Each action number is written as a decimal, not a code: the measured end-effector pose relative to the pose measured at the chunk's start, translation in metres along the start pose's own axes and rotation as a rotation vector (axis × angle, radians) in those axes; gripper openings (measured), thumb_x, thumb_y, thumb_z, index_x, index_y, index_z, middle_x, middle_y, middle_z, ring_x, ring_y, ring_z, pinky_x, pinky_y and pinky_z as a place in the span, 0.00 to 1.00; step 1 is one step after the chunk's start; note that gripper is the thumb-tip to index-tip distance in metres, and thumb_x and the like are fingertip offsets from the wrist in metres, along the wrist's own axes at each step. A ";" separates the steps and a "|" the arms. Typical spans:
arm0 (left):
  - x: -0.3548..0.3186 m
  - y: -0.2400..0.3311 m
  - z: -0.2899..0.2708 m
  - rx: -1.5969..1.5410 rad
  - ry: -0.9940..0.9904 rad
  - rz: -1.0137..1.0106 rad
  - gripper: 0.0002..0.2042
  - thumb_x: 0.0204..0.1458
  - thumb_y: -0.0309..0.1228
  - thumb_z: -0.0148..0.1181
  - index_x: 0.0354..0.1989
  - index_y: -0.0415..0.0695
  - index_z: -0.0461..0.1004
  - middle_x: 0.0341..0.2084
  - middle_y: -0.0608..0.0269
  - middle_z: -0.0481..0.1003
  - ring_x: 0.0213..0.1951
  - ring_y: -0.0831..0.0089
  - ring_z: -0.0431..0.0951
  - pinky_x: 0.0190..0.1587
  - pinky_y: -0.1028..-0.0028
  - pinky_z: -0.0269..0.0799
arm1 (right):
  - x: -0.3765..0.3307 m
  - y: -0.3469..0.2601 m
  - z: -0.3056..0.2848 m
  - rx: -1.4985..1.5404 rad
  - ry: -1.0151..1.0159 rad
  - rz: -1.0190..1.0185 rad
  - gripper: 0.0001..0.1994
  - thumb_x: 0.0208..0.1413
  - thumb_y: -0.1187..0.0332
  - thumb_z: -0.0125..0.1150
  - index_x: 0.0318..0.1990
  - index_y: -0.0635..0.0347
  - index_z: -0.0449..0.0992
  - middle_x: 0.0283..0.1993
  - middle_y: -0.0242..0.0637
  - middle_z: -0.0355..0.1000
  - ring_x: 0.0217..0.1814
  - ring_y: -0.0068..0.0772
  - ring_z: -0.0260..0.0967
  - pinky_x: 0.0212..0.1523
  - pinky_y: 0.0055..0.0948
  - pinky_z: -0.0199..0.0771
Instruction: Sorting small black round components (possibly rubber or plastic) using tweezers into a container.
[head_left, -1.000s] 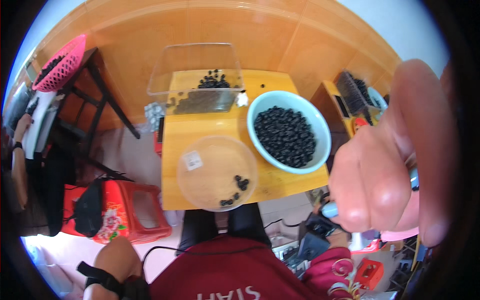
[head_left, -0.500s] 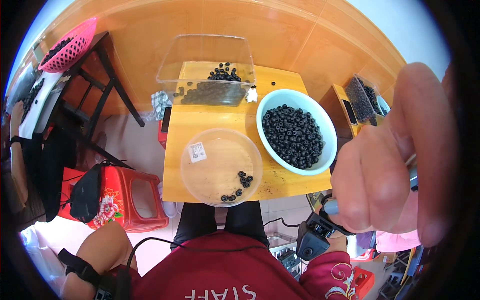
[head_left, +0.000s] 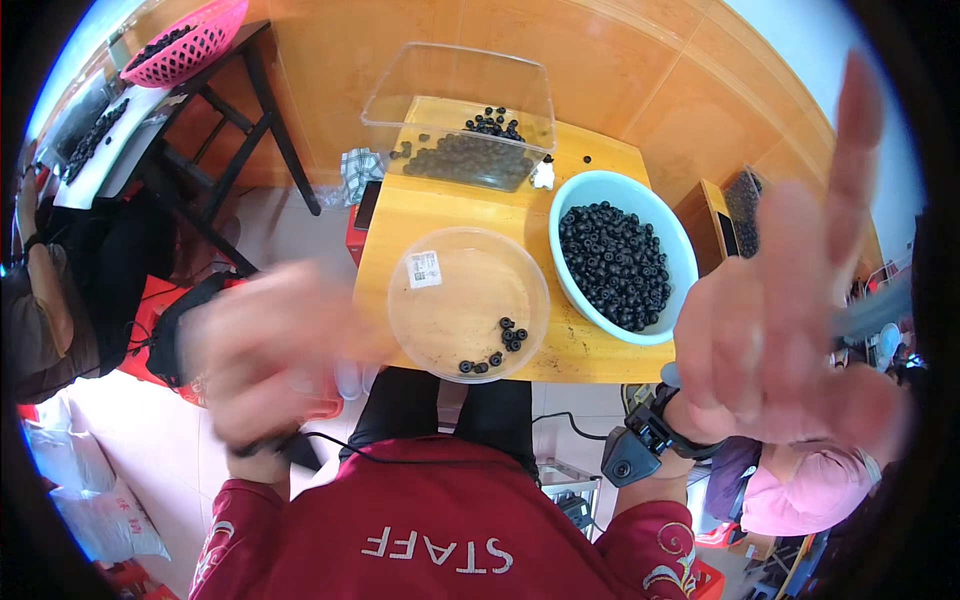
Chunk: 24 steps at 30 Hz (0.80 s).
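My left hand [head_left: 280,345] is raised left of the table, smeared by motion, so its fingers cannot be made out. My right hand [head_left: 765,335] is up close at the right, index finger stretched upward and the others curled. A slim blue-grey tool [head_left: 878,308] lies through its grip; its far part is blurred and its kind cannot be told. Nearest to that hand is a light blue bowl [head_left: 683,250] heaped with small black round pieces [head_left: 615,265], many with a hole. Between the hands a clear round tub [head_left: 430,325] with a white label holds several such pieces [head_left: 512,335].
A clear rectangular bin [head_left: 455,75] with more black pieces stands at the table's [head_left: 385,240] back. A pink basket [head_left: 205,45] rests on a dark-framed table at far left, beside another person [head_left: 75,290]. A red stool [head_left: 145,310] stands left; another bin [head_left: 742,210] stands right.
My left hand has risen from low at the left toward the table. My right hand has opened its index finger upward. The whole view has shifted, moving the table slightly right and up.
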<state>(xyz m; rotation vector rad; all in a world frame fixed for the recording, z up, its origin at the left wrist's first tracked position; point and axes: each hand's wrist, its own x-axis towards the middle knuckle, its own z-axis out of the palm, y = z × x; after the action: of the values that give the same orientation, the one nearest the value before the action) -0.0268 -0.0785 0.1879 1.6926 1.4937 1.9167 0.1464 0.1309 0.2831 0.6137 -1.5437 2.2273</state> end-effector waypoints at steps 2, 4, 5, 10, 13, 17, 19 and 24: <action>0.008 -0.055 0.042 0.015 -0.221 -0.446 0.08 0.46 0.21 0.56 0.36 0.37 0.75 0.32 0.61 0.76 0.33 0.74 0.75 0.38 0.75 0.71 | -0.021 0.014 -0.005 -0.007 0.241 -0.018 0.43 0.52 0.69 0.61 0.67 0.57 0.34 0.26 0.36 0.62 0.08 0.15 0.51 0.08 0.16 0.54; -0.005 -0.111 0.064 0.117 -0.328 -0.505 0.10 0.47 0.23 0.56 0.38 0.38 0.75 0.34 0.56 0.76 0.36 0.67 0.77 0.41 0.71 0.71 | -0.045 0.049 -0.028 -0.038 0.361 -0.096 0.27 0.54 0.69 0.56 0.59 0.63 0.52 0.27 0.37 0.65 0.09 0.12 0.49 0.10 0.13 0.50; -0.013 -0.139 0.075 0.159 -0.365 -0.498 0.10 0.46 0.22 0.56 0.38 0.39 0.75 0.34 0.56 0.76 0.34 0.66 0.77 0.39 0.72 0.72 | -0.053 0.063 -0.035 -0.043 0.458 -0.074 0.17 0.55 0.72 0.54 0.52 0.68 0.66 0.29 0.39 0.69 0.10 0.10 0.47 0.12 0.11 0.46; -0.024 -0.187 0.130 0.468 -0.502 -0.269 0.14 0.41 0.18 0.54 0.39 0.39 0.74 0.33 0.55 0.71 0.42 0.59 0.72 0.44 0.68 0.68 | -0.121 0.101 -0.050 -0.294 0.812 0.171 0.14 0.54 0.72 0.53 0.48 0.67 0.70 0.25 0.33 0.68 0.12 0.08 0.46 0.13 0.11 0.41; -0.019 -0.195 0.145 0.534 -0.597 -0.198 0.15 0.39 0.17 0.53 0.38 0.40 0.74 0.32 0.54 0.70 0.40 0.58 0.72 0.42 0.66 0.68 | -0.155 0.124 -0.058 -0.326 0.965 0.258 0.11 0.54 0.72 0.54 0.44 0.64 0.73 0.23 0.29 0.68 0.13 0.07 0.46 0.15 0.11 0.41; -0.025 -0.222 0.155 0.559 -0.613 -0.085 0.05 0.43 0.22 0.50 0.27 0.38 0.73 0.28 0.49 0.69 0.36 0.53 0.73 0.37 0.61 0.69 | -0.176 0.146 -0.061 -0.370 1.121 0.352 0.08 0.54 0.72 0.56 0.41 0.60 0.76 0.22 0.24 0.67 0.15 0.06 0.48 0.15 0.11 0.42; -0.026 -0.227 0.154 0.514 -0.673 -0.148 0.05 0.43 0.22 0.50 0.28 0.39 0.72 0.28 0.50 0.70 0.35 0.54 0.73 0.36 0.62 0.69 | -0.183 0.155 -0.059 -0.300 1.134 0.417 0.08 0.54 0.72 0.55 0.41 0.60 0.76 0.22 0.25 0.68 0.15 0.06 0.48 0.15 0.11 0.43; -0.020 -0.226 0.146 0.513 -0.721 -0.241 0.09 0.37 0.21 0.56 0.30 0.39 0.72 0.25 0.55 0.71 0.31 0.57 0.72 0.37 0.67 0.69 | -0.184 0.167 -0.057 -0.301 1.111 0.457 0.08 0.55 0.72 0.54 0.41 0.61 0.76 0.22 0.26 0.67 0.15 0.07 0.49 0.15 0.12 0.44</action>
<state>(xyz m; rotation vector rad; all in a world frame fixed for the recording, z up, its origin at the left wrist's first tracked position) -0.0035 0.0959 -0.0167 1.9644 1.8133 0.6888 0.2056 0.1193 0.0360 -1.0021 -1.3551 1.9088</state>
